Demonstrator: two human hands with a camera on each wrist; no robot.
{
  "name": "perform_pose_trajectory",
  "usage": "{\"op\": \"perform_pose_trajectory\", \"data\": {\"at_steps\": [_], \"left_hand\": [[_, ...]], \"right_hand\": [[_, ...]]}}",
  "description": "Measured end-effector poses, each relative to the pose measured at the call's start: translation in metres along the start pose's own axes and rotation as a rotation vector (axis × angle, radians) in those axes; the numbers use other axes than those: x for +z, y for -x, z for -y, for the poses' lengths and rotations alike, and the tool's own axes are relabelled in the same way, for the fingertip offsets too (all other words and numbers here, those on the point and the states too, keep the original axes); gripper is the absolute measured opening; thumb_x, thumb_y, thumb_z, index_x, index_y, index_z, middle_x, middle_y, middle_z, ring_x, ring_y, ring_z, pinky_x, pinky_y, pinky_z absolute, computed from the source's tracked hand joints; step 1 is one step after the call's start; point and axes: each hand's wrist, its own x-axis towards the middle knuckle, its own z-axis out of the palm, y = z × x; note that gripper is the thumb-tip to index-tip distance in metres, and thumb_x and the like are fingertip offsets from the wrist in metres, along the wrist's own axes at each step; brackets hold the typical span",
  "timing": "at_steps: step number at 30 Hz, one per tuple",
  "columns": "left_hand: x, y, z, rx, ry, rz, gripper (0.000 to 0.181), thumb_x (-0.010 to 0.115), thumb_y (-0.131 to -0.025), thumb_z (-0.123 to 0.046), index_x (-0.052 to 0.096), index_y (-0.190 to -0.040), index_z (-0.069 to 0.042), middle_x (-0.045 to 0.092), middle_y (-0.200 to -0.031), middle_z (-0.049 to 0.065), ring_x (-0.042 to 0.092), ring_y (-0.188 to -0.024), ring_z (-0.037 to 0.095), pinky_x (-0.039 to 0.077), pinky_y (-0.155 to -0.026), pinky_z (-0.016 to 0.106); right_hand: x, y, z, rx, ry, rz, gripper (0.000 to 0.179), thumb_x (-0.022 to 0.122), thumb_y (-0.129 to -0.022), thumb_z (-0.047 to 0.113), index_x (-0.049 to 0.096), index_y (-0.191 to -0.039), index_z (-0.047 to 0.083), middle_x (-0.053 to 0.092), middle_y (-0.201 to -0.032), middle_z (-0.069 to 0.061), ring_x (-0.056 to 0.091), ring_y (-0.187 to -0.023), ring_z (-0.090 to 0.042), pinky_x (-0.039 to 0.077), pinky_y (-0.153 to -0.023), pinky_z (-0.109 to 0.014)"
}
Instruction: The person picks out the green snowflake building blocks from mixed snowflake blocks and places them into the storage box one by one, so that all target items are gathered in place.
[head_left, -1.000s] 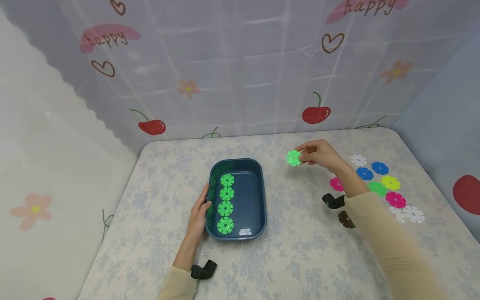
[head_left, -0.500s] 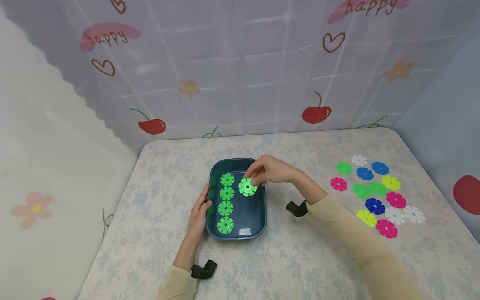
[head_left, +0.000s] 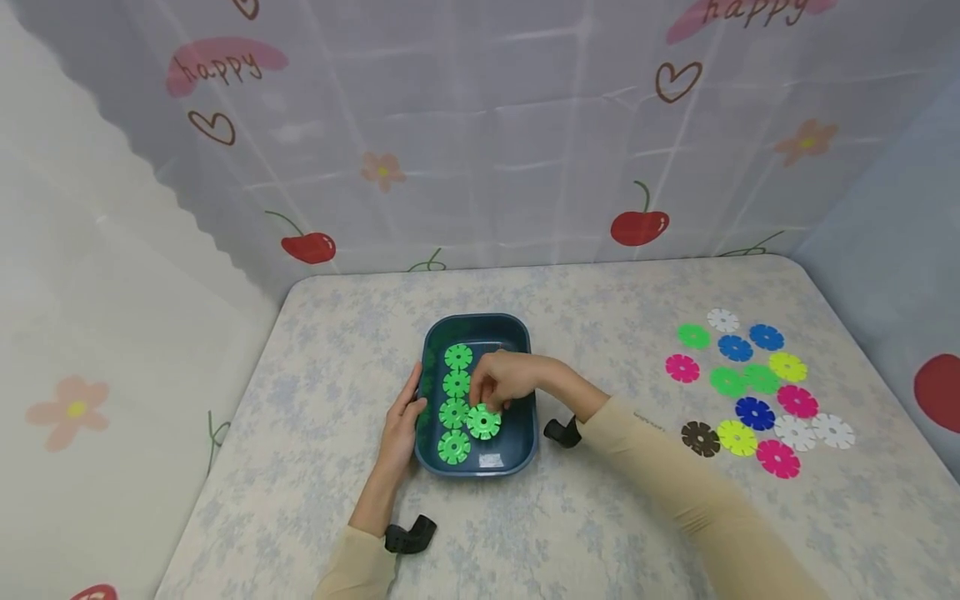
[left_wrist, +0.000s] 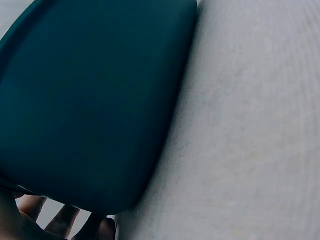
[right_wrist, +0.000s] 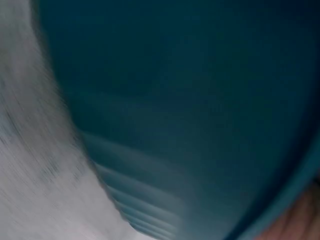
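Green disc [head_left: 480, 427] shifted nearer, four discs [head_left: 450, 417] in tray [head_left: 480, 327]

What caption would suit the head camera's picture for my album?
Left hand on a blue tray, right hand holding a green disc inside, beside a row of four.

The right hand [head_left: 506, 377] partly hides the pinched green disc [head_left: 483, 425], both sleeves [head_left: 675, 483] cut off

A long beige left sleeve [head_left: 356, 567] is seen at seven o'clock in the head view, a matching right sleeve [head_left: 686, 496], creased by small folds, at four. At the left cuff [head_left: 363, 540] a bent black camera [head_left: 411, 537] is worn, at the right cuff [head_left: 602, 419] a second camera [head_left: 562, 432].
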Motion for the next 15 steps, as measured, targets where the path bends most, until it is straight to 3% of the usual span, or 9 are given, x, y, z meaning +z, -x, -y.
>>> {"op": "perform_pose_trajectory", "data": {"at_steps": [15], "left_hand": [[0.000,0.001,-0.001,-0.002,-0.001,0.010,0.054,0.036,-0.105,-0.014,0.027,-0.156,-0.028,0.018,-0.163,-0.008,0.009,-0.152,0.018,0.010,-0.123,0.047]], "right_hand": [[0.020,-0.005,-0.004,0.049,0.058,0.066,0.025,0.065,-0.083,-0.012,0.076,-0.092,0.008,0.071,-0.072,-0.005,0.060,-0.055,-0.014,0.047,-0.050,-0.022]]}}
